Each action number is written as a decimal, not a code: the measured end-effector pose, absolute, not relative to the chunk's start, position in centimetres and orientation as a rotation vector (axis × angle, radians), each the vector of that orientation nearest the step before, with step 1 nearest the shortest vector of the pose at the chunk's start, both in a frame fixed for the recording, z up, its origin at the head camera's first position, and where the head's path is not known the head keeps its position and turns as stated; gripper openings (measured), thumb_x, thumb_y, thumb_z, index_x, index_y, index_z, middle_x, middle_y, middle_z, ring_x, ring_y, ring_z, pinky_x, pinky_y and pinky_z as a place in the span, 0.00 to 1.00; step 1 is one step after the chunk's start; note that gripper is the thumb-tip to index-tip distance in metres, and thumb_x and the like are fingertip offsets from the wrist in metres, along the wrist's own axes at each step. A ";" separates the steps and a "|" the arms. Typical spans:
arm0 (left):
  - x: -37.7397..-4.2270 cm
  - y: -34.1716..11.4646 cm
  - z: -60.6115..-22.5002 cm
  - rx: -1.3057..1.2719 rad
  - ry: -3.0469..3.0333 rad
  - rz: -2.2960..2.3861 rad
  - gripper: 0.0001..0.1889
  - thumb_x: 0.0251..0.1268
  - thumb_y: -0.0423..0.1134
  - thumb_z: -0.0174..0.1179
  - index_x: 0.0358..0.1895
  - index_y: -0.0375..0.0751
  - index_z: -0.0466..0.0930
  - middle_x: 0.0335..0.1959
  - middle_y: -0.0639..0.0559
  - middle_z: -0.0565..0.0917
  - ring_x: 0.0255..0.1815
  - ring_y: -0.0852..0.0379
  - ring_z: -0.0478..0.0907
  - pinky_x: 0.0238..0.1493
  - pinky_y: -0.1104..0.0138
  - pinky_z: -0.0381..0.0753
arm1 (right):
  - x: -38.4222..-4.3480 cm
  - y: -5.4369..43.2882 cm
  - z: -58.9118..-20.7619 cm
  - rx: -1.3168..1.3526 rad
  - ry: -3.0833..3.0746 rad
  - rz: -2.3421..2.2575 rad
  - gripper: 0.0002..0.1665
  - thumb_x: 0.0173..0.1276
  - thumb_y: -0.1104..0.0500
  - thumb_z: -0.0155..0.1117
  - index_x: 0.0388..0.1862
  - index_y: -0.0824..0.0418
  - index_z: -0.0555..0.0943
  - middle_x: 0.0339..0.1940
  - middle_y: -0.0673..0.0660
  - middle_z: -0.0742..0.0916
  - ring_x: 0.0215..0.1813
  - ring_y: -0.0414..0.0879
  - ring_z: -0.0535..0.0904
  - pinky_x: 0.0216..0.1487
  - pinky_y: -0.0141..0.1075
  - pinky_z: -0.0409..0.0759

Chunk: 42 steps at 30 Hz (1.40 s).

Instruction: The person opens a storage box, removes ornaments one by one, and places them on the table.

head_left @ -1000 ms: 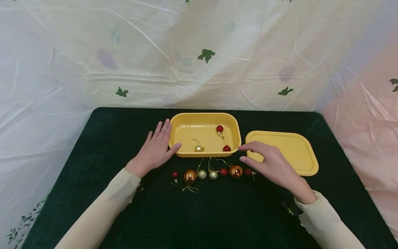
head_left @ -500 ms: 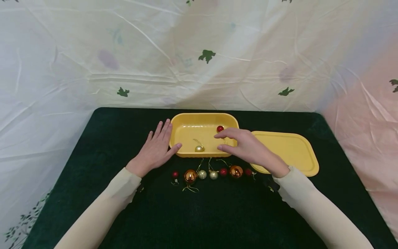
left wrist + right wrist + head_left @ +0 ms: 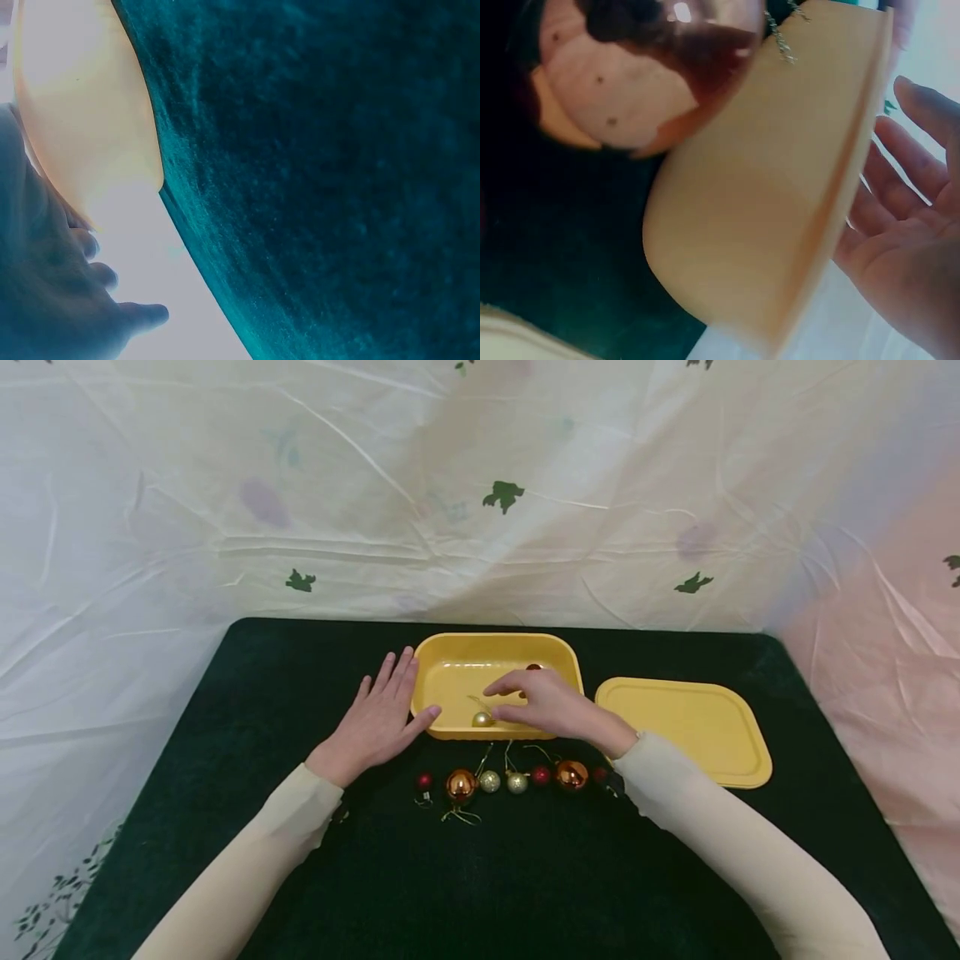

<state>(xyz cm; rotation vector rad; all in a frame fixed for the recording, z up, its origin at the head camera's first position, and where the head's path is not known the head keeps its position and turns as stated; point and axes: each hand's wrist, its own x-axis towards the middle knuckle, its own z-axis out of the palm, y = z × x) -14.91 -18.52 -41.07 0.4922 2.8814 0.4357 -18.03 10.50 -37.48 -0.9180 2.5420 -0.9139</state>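
The yellow box (image 3: 495, 642) is lying lengthways left to right, its lid (image 3: 697, 731) resting to its right. The left hand (image 3: 366, 717) is resting against the box's left end, fingers straight; the right hand (image 3: 553, 702) is hovering over its inside, fingers parted, holding nothing. Nearer that one, in the box's front, a gold ball (image 3: 482, 719) is sitting just left of the hand; behind it I'm making out a red ball (image 3: 534, 667).

Your head view shows a soft diagonal shadow across the backdrop (image 3: 420, 468) above the dim table (image 3: 465, 885); your left wrist view blows out to white; your right catches glare on the soft-focused copper bauble (image 3: 645, 82).
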 end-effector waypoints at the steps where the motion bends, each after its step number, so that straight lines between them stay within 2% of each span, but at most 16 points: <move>1: -14.9 -18.5 -41.1 0.491 2.879 0.438 0.51 0.76 0.74 0.34 0.85 0.43 0.29 0.86 0.49 0.29 0.85 0.45 0.26 0.79 0.37 0.40 | -18.2 10.3 -37.7 -0.914 2.535 -0.911 0.21 0.74 0.53 0.69 0.61 0.60 0.85 0.58 0.56 0.88 0.60 0.49 0.83 0.63 0.48 0.79; 14: -14.9 -18.3 -41.1 0.478 2.868 0.435 0.51 0.76 0.75 0.34 0.85 0.44 0.27 0.86 0.49 0.29 0.85 0.46 0.26 0.79 0.37 0.39 | -19.5 9.2 -39.1 -0.847 2.470 -0.828 0.26 0.73 0.49 0.70 0.65 0.61 0.83 0.62 0.56 0.87 0.64 0.50 0.81 0.68 0.48 0.76; 17: -14.9 -18.2 -41.2 0.479 2.869 0.438 0.51 0.75 0.75 0.33 0.85 0.44 0.27 0.86 0.49 0.29 0.85 0.46 0.26 0.79 0.37 0.40 | -19.7 9.1 -39.4 -0.861 2.458 -0.816 0.26 0.73 0.50 0.70 0.64 0.63 0.83 0.60 0.57 0.87 0.62 0.51 0.82 0.67 0.48 0.77; 31: -15.0 -18.2 -41.2 0.472 2.867 0.455 0.49 0.78 0.70 0.39 0.85 0.44 0.28 0.86 0.49 0.29 0.85 0.45 0.27 0.79 0.37 0.39 | -19.7 8.7 -40.1 -0.886 2.412 -0.792 0.20 0.76 0.54 0.67 0.61 0.61 0.85 0.56 0.55 0.89 0.56 0.47 0.84 0.62 0.45 0.80; 42: -15.1 -18.2 -41.1 0.480 2.865 0.442 0.50 0.77 0.72 0.36 0.84 0.45 0.26 0.86 0.49 0.29 0.85 0.46 0.26 0.79 0.37 0.40 | -19.7 8.6 -40.0 -0.883 2.398 -0.776 0.13 0.76 0.56 0.67 0.55 0.59 0.88 0.50 0.53 0.90 0.50 0.44 0.83 0.59 0.43 0.81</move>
